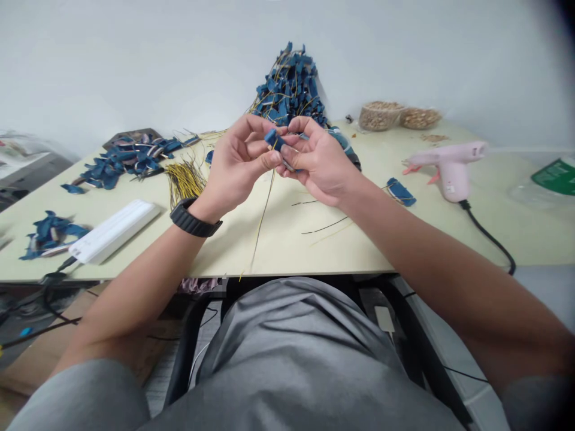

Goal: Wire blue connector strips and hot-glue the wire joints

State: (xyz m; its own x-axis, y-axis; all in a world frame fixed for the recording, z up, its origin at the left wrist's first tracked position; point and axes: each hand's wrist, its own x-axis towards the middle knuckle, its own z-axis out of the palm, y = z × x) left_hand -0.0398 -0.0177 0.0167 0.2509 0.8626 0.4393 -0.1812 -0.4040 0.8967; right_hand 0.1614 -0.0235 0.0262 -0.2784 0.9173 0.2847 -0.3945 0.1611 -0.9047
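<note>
Over the middle of the table, a small blue cloth-like piece (pixel 273 139) is pinched between both hands, with a thin yellow wire (pixel 260 221) hanging down from it toward the table's front edge. My left hand (pixel 238 161), with a black watch strap at the wrist, grips its left side between thumb and fingers. From the right, my right hand (pixel 318 158) holds it with thumb and fingertips closed. The fingers hide part of the piece. Behind the hands rises a tall heap of similar blue pieces with yellow wires (pixel 291 87).
More blue pieces (pixel 121 158) and a bundle of yellow and black wires (pixel 184 182) lie left, beyond a white power strip (pixel 117 230). Rightward are a single blue piece (pixel 401 191), a pink glue gun (pixel 451 167) with black cord, and bags of small tan bits (pixel 381 115) at the back.
</note>
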